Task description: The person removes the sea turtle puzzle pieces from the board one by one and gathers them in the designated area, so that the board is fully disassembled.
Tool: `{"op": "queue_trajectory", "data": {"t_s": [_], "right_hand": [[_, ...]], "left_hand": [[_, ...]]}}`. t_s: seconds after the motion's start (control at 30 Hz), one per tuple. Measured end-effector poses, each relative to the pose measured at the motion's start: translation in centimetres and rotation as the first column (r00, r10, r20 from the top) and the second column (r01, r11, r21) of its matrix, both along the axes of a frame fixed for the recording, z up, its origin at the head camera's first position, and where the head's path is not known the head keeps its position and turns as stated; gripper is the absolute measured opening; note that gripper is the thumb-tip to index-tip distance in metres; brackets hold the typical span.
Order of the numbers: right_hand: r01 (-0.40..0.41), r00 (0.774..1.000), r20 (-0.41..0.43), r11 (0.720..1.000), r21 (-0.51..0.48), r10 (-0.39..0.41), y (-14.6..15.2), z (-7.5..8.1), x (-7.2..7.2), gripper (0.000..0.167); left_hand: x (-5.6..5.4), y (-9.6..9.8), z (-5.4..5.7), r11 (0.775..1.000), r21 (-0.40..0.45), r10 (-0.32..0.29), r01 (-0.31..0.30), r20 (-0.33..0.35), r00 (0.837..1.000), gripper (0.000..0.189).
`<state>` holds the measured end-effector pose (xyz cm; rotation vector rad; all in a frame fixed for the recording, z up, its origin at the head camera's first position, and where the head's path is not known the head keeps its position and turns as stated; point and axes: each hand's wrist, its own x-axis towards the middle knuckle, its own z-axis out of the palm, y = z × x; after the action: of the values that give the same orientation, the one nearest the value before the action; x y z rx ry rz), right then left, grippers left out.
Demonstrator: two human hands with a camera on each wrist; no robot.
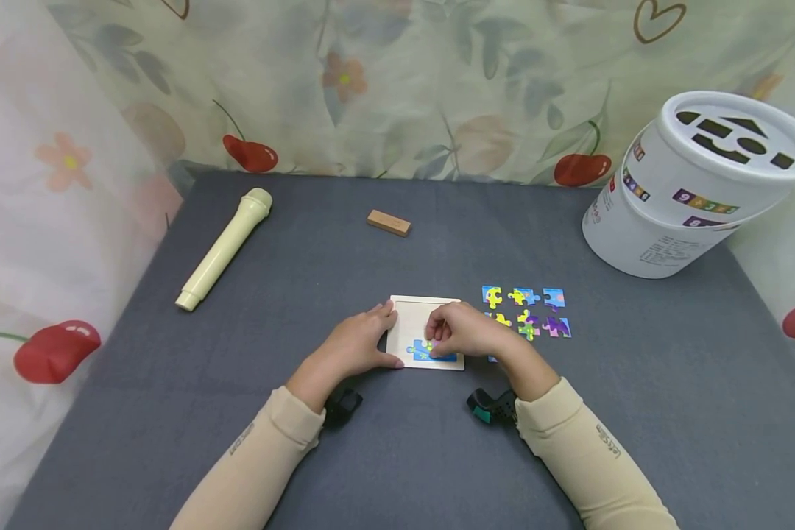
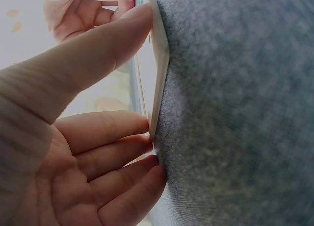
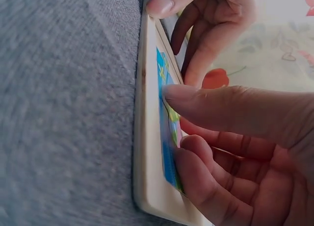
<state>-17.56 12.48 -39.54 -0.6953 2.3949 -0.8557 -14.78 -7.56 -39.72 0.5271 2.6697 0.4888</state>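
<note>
A pale wooden puzzle tray (image 1: 407, 320) lies on the dark cloth, with blue jigsaw pieces (image 1: 420, 350) along its near edge. My left hand (image 1: 354, 340) holds the tray's left side, thumb at the near corner and fingertips at the far part of that edge. Over the tray, my right hand (image 1: 467, 330) pinches a blue-and-green puzzle piece (image 3: 169, 164) between thumb and curled fingers, low against the tray floor. In the right wrist view the thumb tip overlaps the coloured pieces, and the fingers partly hide them. The tray's far right corner is behind the right hand.
Several loose puzzle pieces (image 1: 530, 298) lie right of the tray, some hidden by the right forearm. A wooden block (image 1: 389, 222) lies beyond it. A cream microphone-shaped tube (image 1: 225, 249) is at the left, a white lidded bucket (image 1: 669, 213) at the back right.
</note>
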Motion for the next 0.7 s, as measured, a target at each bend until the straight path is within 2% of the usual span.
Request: {"op": "queue_trajectory", "data": {"t_s": [0.7], "right_hand": [[0.028, 1.000, 0.013, 0.999, 0.021, -0.028, 0.09, 0.23, 0.19, 0.014]], "left_hand": [[0.01, 0.01, 0.01, 1.000, 0.003, 0.005, -0.005, 0.011, 1.000, 0.082]]}}
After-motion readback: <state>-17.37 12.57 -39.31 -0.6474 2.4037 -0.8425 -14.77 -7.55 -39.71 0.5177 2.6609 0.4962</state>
